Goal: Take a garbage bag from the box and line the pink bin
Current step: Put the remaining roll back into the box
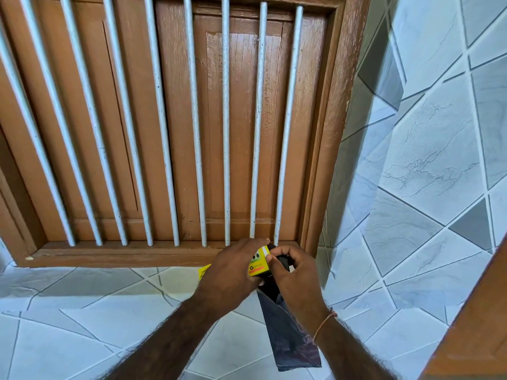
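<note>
A small yellow garbage-bag box (258,263) is held up in front of a wooden window, with my left hand (230,272) wrapped around it. My right hand (292,272) grips the dark roll end at the box's opening. From between the two hands a flat black garbage bag (288,335) hangs down toward the bottom of the view. The pink bin is not in view.
A brown wooden shuttered window (175,127) with white vertical bars (226,127) fills the upper view, its sill (123,253) just beyond my hands. Pale grey tiled wall (428,165) lies to the right and below. A brown wooden edge (477,333) stands at the bottom right.
</note>
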### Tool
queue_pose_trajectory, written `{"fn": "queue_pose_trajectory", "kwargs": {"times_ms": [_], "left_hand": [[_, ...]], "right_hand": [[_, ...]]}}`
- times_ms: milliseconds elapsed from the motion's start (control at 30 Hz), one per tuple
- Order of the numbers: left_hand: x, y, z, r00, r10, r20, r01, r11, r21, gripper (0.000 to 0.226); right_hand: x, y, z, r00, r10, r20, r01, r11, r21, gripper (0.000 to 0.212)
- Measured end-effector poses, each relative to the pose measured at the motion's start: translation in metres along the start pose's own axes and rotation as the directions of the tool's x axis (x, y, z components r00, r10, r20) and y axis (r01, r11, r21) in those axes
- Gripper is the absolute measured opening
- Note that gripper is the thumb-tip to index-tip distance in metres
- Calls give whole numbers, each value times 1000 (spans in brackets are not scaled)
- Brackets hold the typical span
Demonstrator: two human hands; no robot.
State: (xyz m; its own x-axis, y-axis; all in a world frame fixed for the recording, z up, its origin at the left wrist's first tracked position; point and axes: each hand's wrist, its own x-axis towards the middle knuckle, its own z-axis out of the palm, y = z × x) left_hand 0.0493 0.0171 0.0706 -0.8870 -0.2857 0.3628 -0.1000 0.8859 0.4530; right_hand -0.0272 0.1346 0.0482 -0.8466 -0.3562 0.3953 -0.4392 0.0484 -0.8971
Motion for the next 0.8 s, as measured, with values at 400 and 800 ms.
{"fn": "queue_pose_trajectory", "kwargs": {"times_ms": [400,800], "left_hand": [[3,-3,2,1000,15,0,-15,1000,-3,59],[5,2,-6,999,41,24,-42,999,32,50]], "right_hand": [[4,4,-7,999,-18,31,18,1000,-2,22],[13,15,-11,998,59,10,-59,998,-14,11]]}}
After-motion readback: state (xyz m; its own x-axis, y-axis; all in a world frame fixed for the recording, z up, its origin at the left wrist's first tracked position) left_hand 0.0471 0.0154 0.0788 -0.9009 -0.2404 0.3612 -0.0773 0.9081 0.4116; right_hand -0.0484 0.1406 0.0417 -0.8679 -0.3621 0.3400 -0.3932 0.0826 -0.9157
